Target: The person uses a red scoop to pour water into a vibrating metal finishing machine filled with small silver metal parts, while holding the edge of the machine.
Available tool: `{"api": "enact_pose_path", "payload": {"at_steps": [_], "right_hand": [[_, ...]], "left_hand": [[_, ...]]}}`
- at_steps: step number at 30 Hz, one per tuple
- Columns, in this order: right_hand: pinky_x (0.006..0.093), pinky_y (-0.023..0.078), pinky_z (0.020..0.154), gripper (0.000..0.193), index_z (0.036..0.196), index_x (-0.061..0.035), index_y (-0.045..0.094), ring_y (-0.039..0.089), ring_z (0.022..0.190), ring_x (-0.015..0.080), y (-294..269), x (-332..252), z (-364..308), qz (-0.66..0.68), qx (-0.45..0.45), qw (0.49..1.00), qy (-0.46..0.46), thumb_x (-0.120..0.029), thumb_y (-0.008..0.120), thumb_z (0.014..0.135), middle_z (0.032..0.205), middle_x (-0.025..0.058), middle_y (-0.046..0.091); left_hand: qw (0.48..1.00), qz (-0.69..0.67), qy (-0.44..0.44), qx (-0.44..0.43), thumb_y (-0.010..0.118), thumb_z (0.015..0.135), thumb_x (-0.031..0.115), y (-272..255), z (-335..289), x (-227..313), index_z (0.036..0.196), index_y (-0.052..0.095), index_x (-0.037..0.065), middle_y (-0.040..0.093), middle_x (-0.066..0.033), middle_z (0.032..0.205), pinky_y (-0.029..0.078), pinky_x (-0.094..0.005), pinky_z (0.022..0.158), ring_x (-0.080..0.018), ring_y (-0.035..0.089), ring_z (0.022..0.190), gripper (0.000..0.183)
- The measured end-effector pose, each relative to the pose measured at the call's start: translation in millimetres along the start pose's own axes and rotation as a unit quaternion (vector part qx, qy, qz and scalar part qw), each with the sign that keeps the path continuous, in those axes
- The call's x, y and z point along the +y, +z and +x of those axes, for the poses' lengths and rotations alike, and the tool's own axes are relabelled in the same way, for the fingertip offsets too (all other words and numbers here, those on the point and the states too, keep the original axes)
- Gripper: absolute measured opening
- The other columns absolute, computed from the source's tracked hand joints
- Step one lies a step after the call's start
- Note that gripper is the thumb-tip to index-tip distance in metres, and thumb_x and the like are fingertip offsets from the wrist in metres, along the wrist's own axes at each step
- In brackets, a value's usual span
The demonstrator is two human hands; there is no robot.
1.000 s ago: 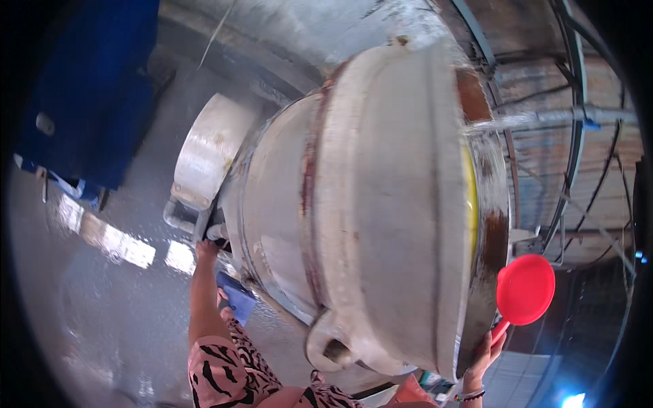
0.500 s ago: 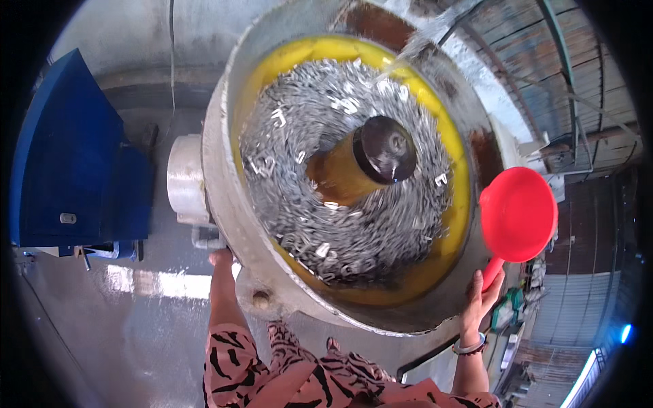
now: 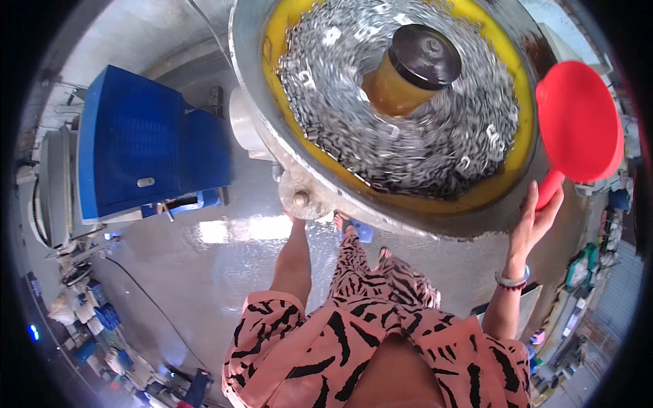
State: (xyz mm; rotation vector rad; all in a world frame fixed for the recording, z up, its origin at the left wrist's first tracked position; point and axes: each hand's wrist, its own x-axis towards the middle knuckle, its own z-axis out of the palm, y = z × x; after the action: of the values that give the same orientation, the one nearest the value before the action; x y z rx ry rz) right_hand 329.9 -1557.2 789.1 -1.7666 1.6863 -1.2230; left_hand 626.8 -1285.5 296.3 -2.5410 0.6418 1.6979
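My right hand (image 3: 534, 221) is wrapped round the handle of a red plastic water scoop (image 3: 578, 122). The scoop is held up over the right rim of a big round vibratory tub (image 3: 326, 183), its round bowl pointing away from me. Inside the tub's yellow lining (image 3: 449, 204), many small silvery metal pieces (image 3: 340, 129) are blurred by motion around a brown centre post with a dark cap (image 3: 425, 58). My left hand (image 3: 294, 217) reaches to the underside of the tub's near left, by a bolted lug (image 3: 300, 198). The lug hides its fingers.
A blue machine cabinet (image 3: 136, 143) stands to the left of the tub. The grey floor (image 3: 204, 272) looks wet and shiny, with a dark cable (image 3: 146, 299) across it. Assorted goods line the left and right edges. My feet are just below the tub.
The view has tilted down toward me, so the tub sits higher in the picture. My right hand still holds the scoop by the tub's right rim; my left hand stays low beside the tub.
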Motion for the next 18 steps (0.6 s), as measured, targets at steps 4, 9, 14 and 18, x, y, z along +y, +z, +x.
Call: {"api": "enact_pose_path", "payload": {"at_steps": [4, 9, 14, 18], "right_hand": [[0.0265, 0.041, 0.074, 0.038, 0.114, -0.0001, 0.044, 0.048, 0.079, 0.0151, 2, -4, 3, -0.021, 0.012, 0.995, -0.096, -0.022, 0.058, 0.086, 0.09, 0.0088, 0.054], [0.0263, 0.042, 0.071, 0.039, 0.114, -0.0012, 0.045, 0.049, 0.076, 0.0143, -4, -11, 1, 0.012, -0.011, 0.996, -0.083, -0.025, 0.058, 0.086, 0.089, 0.0101, 0.056], [0.0269, 0.042, 0.069, 0.04, 0.114, -0.0007, 0.044, 0.049, 0.074, 0.0149, -8, -11, 0, 0.064, -0.004, 0.994, -0.085, -0.027, 0.056, 0.086, 0.087, 0.0106, 0.057], [0.0282, 0.042, 0.07, 0.041, 0.115, -0.0005, 0.043, 0.049, 0.073, 0.0155, -13, -7, 0, 0.083, -0.039, 0.993, -0.068, -0.027, 0.056, 0.086, 0.087, 0.0114, 0.056]], "left_hand": [[0.99, -0.133, -0.007, -0.049, 0.059, 0.075, 0.019, 42, -28, -44, 0.114, 0.053, 0.011, 0.059, -0.0031, 0.084, 0.044, -0.0398, 0.062, -0.0172, 0.053, 0.072, 0.04], [0.943, -0.33, -0.015, -0.045, 0.059, 0.074, 0.009, 59, -109, -28, 0.112, 0.055, 0.013, 0.058, -0.0011, 0.08, 0.042, -0.0331, 0.058, -0.0123, 0.051, 0.066, 0.038], [0.927, -0.372, -0.016, 0.047, 0.058, 0.076, 0.012, 33, -172, -17, 0.11, 0.056, 0.012, 0.059, -0.0013, 0.081, 0.043, -0.0327, 0.06, -0.0127, 0.053, 0.067, 0.034], [0.812, -0.576, 0.048, 0.078, 0.053, 0.081, 0.024, 10, -179, -56, 0.117, 0.048, 0.013, 0.06, -0.0087, 0.097, 0.047, -0.0403, 0.063, -0.0238, 0.059, 0.08, 0.038]]}}
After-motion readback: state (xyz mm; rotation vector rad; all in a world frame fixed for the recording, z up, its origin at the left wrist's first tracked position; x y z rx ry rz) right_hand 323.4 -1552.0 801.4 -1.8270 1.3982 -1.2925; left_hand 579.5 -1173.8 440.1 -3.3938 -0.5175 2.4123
